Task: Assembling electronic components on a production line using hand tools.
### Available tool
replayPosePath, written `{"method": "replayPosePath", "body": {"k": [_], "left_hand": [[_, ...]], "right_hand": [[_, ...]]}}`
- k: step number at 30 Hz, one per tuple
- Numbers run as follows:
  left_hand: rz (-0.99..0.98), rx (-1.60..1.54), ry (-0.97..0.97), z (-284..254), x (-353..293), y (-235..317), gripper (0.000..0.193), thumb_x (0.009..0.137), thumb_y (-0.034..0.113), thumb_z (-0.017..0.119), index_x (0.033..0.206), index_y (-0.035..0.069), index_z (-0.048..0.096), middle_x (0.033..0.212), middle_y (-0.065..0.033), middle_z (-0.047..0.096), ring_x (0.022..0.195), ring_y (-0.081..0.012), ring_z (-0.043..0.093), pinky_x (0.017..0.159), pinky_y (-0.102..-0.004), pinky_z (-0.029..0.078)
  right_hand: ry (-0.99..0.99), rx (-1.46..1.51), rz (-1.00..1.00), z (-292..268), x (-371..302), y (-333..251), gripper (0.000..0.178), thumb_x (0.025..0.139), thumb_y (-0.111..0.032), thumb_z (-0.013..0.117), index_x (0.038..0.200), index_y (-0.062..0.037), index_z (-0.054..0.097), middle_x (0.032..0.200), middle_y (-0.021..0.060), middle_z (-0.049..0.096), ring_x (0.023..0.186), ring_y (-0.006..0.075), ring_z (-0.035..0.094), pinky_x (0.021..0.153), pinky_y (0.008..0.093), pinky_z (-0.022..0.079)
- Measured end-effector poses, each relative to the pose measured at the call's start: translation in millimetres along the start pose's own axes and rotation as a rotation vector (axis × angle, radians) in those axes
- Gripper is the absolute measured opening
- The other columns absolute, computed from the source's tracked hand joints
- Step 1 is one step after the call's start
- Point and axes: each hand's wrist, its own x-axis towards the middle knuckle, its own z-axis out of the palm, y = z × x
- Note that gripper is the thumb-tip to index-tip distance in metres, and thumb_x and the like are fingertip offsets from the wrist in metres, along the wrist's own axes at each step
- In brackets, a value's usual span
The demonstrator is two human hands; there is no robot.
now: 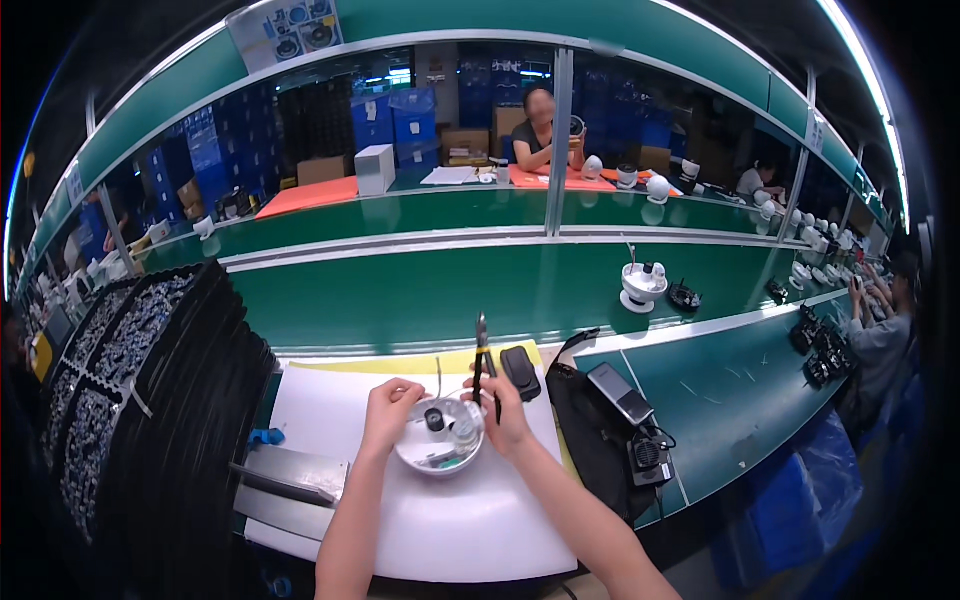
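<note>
A round white housing (438,467) rests open side up on the white sheet, with a black cylinder (434,419) and other small parts inside. A thin grey cable (439,376) rises from its far rim. My left hand (390,412) is at the housing's left rim, thumb and fingers pinched together; whatever is between them is too small to make out. On the right side of the housing, my right hand (503,412) is closed round black-handled pliers (482,350), whose jaws point up and away from me. Part of the housing's right rim is hidden by my right fingers.
To the left stand stacked black trays (190,400) of small parts beside a metal fixture (290,490). At right lie a black pouch (590,440) and a handheld device (619,393). Another housing (644,284) stands on the green belt (430,290). Co-workers sit beyond and right.
</note>
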Motion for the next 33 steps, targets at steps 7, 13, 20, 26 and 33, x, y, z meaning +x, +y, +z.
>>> {"method": "replayPosePath", "body": {"k": [7, 13, 20, 26, 33], "left_hand": [[0.029, 0.098, 0.038, -15, -12, 6, 0.015, 0.083, 0.010, 0.060, 0.086, -0.004, 0.064, 0.079, -0.0108, 0.067, 0.071, -0.0116, 0.062, 0.065, -0.0221, 0.048], [0.171, 0.255, 0.110, -12, -23, 18, 0.017, 0.084, 0.009, 0.058, 0.085, -0.006, 0.065, 0.076, -0.0115, 0.067, 0.071, -0.0124, 0.063, 0.066, -0.0233, 0.049], [0.111, 0.122, 0.048, -18, -25, 11, 0.017, 0.084, 0.009, 0.057, 0.086, -0.006, 0.066, 0.075, -0.0111, 0.067, 0.072, -0.0141, 0.064, 0.068, -0.0244, 0.049], [0.110, 0.030, 0.010, -19, -23, 9, 0.018, 0.088, 0.008, 0.054, 0.086, -0.007, 0.063, 0.076, -0.0121, 0.066, 0.071, -0.0146, 0.063, 0.067, -0.0244, 0.051], [0.089, -0.037, 0.002, -20, -19, 5, 0.020, 0.089, 0.011, 0.053, 0.087, -0.007, 0.062, 0.077, -0.0125, 0.066, 0.071, -0.0151, 0.063, 0.068, -0.0246, 0.051]], "right_hand": [[-0.020, 0.024, 0.109, -2, -3, 26, 0.033, 0.086, -0.025, 0.049, 0.116, -0.0115, 0.047, 0.099, 0.0068, 0.056, 0.092, 0.0184, 0.053, 0.080, 0.0341, 0.044], [0.206, 0.122, 0.016, 14, -11, 26, 0.035, 0.084, -0.024, 0.048, 0.114, -0.0054, 0.045, 0.095, 0.0101, 0.054, 0.089, 0.0211, 0.052, 0.085, 0.0329, 0.040], [0.200, -0.083, -0.141, 24, -32, 40, 0.034, 0.086, -0.018, 0.048, 0.115, -0.0034, 0.042, 0.095, 0.0100, 0.052, 0.086, 0.0172, 0.051, 0.082, 0.0291, 0.041], [0.242, -0.224, -0.280, 31, -43, 44, 0.038, 0.087, -0.016, 0.049, 0.118, 0.0002, 0.035, 0.097, 0.0086, 0.046, 0.087, 0.0160, 0.049, 0.080, 0.0285, 0.040], [0.285, -0.188, -0.275, 36, -46, 42, 0.038, 0.088, -0.016, 0.047, 0.119, 0.0005, 0.033, 0.096, 0.0083, 0.044, 0.085, 0.0162, 0.047, 0.080, 0.0285, 0.039]]}}
